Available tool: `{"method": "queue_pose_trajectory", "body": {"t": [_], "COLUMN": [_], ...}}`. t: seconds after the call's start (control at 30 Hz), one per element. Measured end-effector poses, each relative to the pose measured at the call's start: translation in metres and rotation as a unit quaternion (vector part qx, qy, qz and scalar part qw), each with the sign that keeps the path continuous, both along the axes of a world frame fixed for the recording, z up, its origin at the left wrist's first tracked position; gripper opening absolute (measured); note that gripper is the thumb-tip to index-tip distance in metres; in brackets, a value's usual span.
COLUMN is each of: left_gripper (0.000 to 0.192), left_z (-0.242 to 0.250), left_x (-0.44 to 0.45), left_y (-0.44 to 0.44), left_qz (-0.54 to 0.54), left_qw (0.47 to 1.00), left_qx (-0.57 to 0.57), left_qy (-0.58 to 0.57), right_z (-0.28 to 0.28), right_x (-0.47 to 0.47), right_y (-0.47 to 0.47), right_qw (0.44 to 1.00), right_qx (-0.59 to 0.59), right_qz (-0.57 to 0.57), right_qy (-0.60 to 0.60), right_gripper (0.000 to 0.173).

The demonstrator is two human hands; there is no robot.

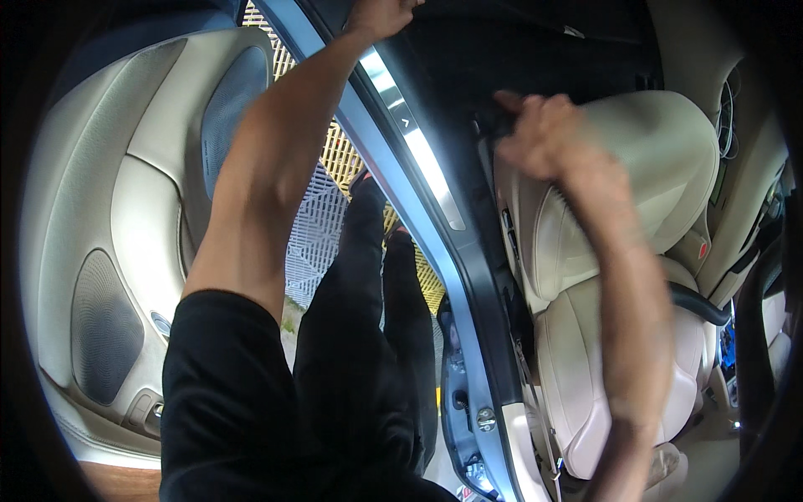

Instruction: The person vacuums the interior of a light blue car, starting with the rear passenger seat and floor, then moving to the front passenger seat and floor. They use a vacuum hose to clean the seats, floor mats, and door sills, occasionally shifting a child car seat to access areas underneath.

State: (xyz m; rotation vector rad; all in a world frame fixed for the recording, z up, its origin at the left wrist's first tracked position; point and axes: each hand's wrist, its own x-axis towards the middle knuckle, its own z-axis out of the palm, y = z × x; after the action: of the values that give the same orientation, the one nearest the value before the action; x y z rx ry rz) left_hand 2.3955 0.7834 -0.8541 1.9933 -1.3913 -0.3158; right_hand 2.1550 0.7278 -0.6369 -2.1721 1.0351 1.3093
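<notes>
My left hand is at the top of the view, by the upper end of the bright metal sill plate on the car's door sill; its fingers are partly cut off by the picture's edge, and what it touches cannot be told. My right hand, blurred, is above the front edge of the cream leather car seat, beside the dark footwell carpet. Its thumb and fingers are partly spread and bent, near a small dark part at the seat's side. Whether it grips that part is unclear.
An open car door with a cream trim panel and speaker grilles stands at the left. The light blue door frame runs between my arms. A red buckle button is beside the seat; a dark steering wheel rim is at the far right.
</notes>
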Motion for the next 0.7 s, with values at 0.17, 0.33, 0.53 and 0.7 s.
{"method": "queue_pose_trajectory", "body": {"t": [0.17,0.33,0.53,0.7], "left_gripper": [0.023,0.019,0.018,0.018], "left_z": [0.008,0.011,0.012,0.011], "left_x": [-0.010,-0.017,-0.018,-0.017], "left_y": [0.021,0.018,0.019,0.018], "left_qz": [-0.011,0.026,0.012,0.005], "left_qw": [0.990,0.988,0.988,0.989], "left_qx": [0.118,0.060,0.073,0.066], "left_qy": [-0.078,-0.142,-0.135,-0.134], "right_z": [-0.010,-0.053,-0.006,0.019], "right_x": [-0.058,-0.100,-0.054,-0.013], "right_y": [-0.120,-0.177,-0.059,0.003], "right_qw": [0.987,0.963,0.991,0.999], "right_qx": [-0.105,-0.100,0.039,0.025], "right_qz": [0.117,0.251,-0.008,-0.033], "right_qy": [-0.026,-0.006,-0.129,-0.013], "right_gripper": [0.072,0.034,0.085,0.080]}}
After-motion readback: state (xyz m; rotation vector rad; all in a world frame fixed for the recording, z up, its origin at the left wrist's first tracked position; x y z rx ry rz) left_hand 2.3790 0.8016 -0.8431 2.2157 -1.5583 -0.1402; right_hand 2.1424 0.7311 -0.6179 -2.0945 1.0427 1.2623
